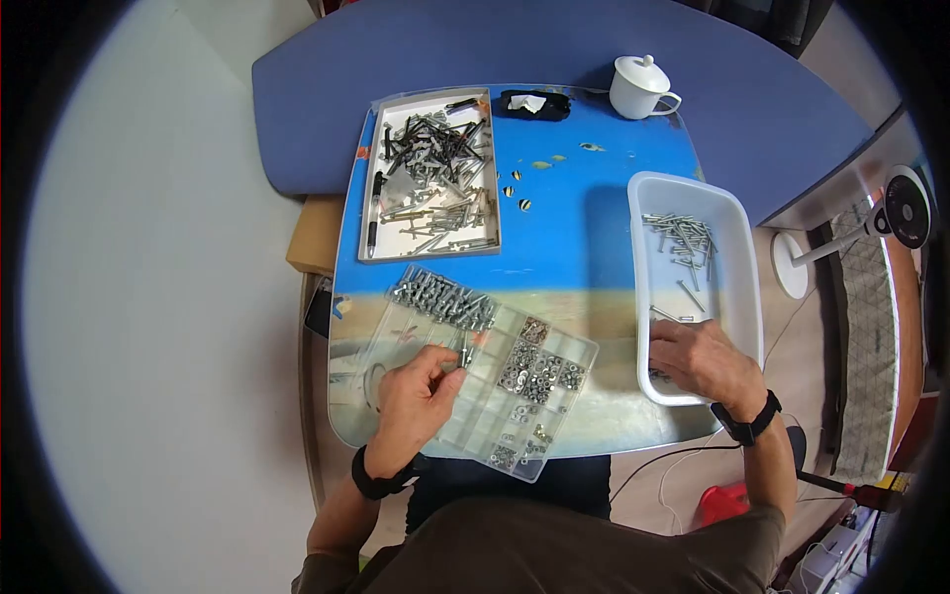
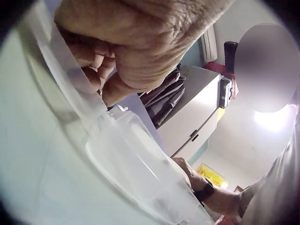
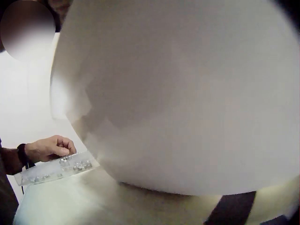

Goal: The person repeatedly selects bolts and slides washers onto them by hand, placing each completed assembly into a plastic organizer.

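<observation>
a bolt (image 1: 464, 349) is pinched by the left hand (image 1: 416, 393) over the case (image 1: 475, 404), lower centre; the grip of the right hand (image 1: 705, 364), inside the tub (image 1: 750, 287) at right, where loose bolts (image 1: 683, 238) are left, cannot be told. one case row seems filled.

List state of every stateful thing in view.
Left hand, pinching a bolt
Right hand, in the white bin; grip unclear
White bin, open, loose screws inside
Clear compartment box, partly filled
White tray, uncovered, holding mixed screws
Cup, lid on
Fan, on or off unclear
</observation>
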Available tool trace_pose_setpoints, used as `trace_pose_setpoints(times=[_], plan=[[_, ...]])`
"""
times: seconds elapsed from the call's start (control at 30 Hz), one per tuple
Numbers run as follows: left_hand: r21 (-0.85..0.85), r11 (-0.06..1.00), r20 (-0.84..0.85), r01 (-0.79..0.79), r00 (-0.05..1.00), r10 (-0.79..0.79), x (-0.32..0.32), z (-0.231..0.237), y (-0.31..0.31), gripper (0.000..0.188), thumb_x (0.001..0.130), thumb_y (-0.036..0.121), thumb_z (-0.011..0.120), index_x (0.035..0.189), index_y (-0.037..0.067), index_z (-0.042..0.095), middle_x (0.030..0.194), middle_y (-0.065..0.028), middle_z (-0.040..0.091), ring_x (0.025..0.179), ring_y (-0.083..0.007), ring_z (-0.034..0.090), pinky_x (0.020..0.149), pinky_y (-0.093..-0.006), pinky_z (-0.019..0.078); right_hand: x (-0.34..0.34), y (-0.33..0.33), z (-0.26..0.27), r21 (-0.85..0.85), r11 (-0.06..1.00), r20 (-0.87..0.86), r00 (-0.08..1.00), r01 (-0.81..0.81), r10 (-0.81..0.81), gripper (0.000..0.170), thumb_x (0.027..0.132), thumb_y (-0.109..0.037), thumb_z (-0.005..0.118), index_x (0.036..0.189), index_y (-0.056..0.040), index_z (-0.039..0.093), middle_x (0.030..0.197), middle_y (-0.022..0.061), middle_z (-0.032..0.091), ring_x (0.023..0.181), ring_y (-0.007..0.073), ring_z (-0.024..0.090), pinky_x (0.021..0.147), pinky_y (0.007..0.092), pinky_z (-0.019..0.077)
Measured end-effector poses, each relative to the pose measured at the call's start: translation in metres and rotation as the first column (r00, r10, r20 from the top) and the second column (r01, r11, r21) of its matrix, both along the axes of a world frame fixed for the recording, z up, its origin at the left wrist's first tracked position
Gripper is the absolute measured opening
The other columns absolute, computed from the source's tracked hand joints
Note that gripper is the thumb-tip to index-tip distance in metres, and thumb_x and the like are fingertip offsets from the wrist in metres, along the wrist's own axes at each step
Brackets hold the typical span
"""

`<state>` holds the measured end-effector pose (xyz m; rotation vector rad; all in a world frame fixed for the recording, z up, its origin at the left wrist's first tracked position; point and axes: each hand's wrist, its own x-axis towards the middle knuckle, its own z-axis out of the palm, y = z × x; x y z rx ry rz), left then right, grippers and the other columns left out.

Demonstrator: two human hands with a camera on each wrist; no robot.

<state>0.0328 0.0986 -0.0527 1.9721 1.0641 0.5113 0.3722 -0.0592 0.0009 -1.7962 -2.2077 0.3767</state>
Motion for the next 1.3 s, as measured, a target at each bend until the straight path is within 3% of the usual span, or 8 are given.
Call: trace_pose_setpoints(times=[0.37,0.7,0.87,1.0,1.1,1.17,1.2,1.3], plan=[[0.169,0.985,-0.115,0.033,0.993,-0.014,0.004,0.007,0.002,0.017,0.083,0.01,0.071,0.099,0.008,0.068,0.08,-0.0122,0.069,0.065,-0.0304,0.067,0.059,-0.0383,0.05,0.004,-0.006,-0.009,0.038,0.985,-0.122,0.979,0.167,-0.162,0.021,0.084,0.0,0.067,0.101,-0.0017,0.056,0.08,0.0172,0.067,0.069,0.0369,0.066,0.06,0.0435,0.053],[0.192,0.981,-0.05,-0.008,0.999,0.018,-0.002,-0.002,-0.001,0.012,0.083,0.015,0.071,0.092,0.008,0.068,0.077,-0.0119,0.069,0.065,-0.0316,0.066,0.059,-0.0402,0.0497,0.004,-0.006,-0.009,0.107,0.957,-0.239,0.941,0.271,-0.24,0.022,0.085,0.004,0.065,0.106,-0.0002,0.059,0.087,0.0191,0.067,0.071,0.0371,0.067,0.063,0.0428,0.053],[0.07,0.996,-0.156,-0.049,0.986,0.06,0.004,0.008,0.005,0.014,0.081,0.017,0.072,0.091,0.007,0.068,0.068,-0.01,0.067,0.062,-0.0292,0.066,0.056,-0.0405,0.0475,-0.002,-0.014,0.004,-0.013,0.874,-0.437,0.783,0.486,-0.442,0.022,0.084,0.01,0.062,0.105,0.0041,0.062,0.082,0.0119,0.065,0.066,0.0205,0.066,0.058,0.0298,0.0507],[0.043,0.997,-0.182,-0.069,0.98,0.076,0.004,0.011,0.005,0.017,0.081,0.018,0.072,0.093,0.006,0.068,0.066,-0.0091,0.067,0.06,-0.0273,0.065,0.056,-0.0407,0.0475,-0.009,-0.03,0.013,0.001,0.897,-0.454,0.799,0.442,-0.394,0.018,0.084,0.008,0.064,0.101,0.0043,0.061,0.084,0.0086,0.065,0.065,0.0137,0.065,0.057,0.0257,0.0496],[0.044,0.998,-0.12,-0.038,0.992,0.043,-0.003,0.009,0.001,0.018,0.082,0.016,0.072,0.094,0.004,0.067,0.068,-0.0089,0.067,0.058,-0.0256,0.064,0.055,-0.0395,0.0469,-0.045,-0.042,0.018,-0.128,0.852,-0.701,0.561,0.508,-0.44,0.012,0.085,0.004,0.066,0.096,0.0016,0.063,0.089,0.0077,0.065,0.062,0.0105,0.063,0.056,0.0231,0.0501],[0.081,0.994,0.121,-0.078,0.99,0.068,-0.01,0.011,-0.009,0.018,0.08,0.005,0.074,0.095,0.0,0.065,0.068,-0.0062,0.063,0.056,-0.0096,0.057,0.052,-0.0273,0.0444,-0.077,-0.047,0.021,-0.103,0.876,-0.83,0.444,0.471,-0.336,0.013,0.084,0.001,0.071,0.095,0.0008,0.063,0.091,0.0087,0.067,0.071,0.0121,0.065,0.059,0.0238,0.0511],[0.08,0.994,0.128,-0.076,0.99,0.065,-0.013,0.016,-0.018,0.018,0.08,0.005,0.074,0.095,0.0,0.065,0.068,-0.0062,0.063,0.056,-0.0096,0.057,0.052,-0.0273,0.0444,-0.095,-0.048,0.018,-0.092,0.885,-0.884,0.371,0.457,-0.284,0.014,0.083,-0.001,0.072,0.094,0.0004,0.064,0.092,0.0088,0.067,0.076,0.0128,0.066,0.062,0.0249,0.0521],[-0.049,0.99,0.316,0.131,0.942,-0.109,-0.025,0.044,-0.051,0.02,0.082,0.003,0.073,0.101,0.0,0.066,0.078,-0.0047,0.067,0.065,-0.0078,0.061,0.059,-0.0244,0.0493,-0.144,-0.042,0.001,-0.014,0.928,-0.931,0.335,0.373,-0.149,0.014,0.081,-0.002,0.076,0.089,-0.0016,0.066,0.093,0.009,0.067,0.082,0.0133,0.064,0.068,0.0257,0.05]])
